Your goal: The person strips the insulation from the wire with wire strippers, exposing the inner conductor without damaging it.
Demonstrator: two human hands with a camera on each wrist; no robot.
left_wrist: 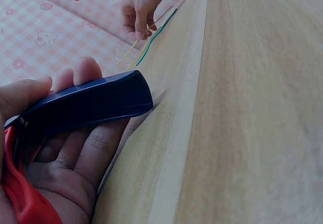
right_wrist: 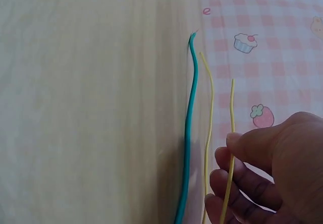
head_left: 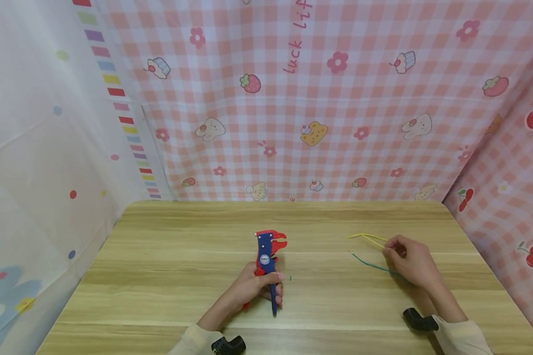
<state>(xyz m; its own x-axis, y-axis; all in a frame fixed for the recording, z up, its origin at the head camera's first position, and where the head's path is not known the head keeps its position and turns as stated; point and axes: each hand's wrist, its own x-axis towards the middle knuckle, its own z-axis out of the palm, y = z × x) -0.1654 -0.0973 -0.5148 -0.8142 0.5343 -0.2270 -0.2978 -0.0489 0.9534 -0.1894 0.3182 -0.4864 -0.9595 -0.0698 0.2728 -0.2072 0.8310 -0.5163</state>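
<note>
In the head view my left hand [head_left: 250, 286] grips a wire stripper [head_left: 265, 245] with blue and red parts, its red jaws uppermost and pointing right. The left wrist view shows my fingers around its blue handle [left_wrist: 96, 100] and red handle [left_wrist: 28, 199]. My right hand [head_left: 413, 259] pinches a thin yellow wire [right_wrist: 232, 108] between thumb and fingers, free end sticking out. A second yellow strand [right_wrist: 210, 113] runs beside it. Left of these, in the right wrist view, lies a green wire [right_wrist: 189, 128] with a bare tip.
A tiny green scrap [head_left: 290, 278] lies on the wooden table [head_left: 182, 256], just right of the wire stripper. Behind the table hangs a pink checked cloth [head_left: 288, 162]. Other patterned cloths hang at the left and right sides. Each wrist bears a black device [head_left: 419, 320].
</note>
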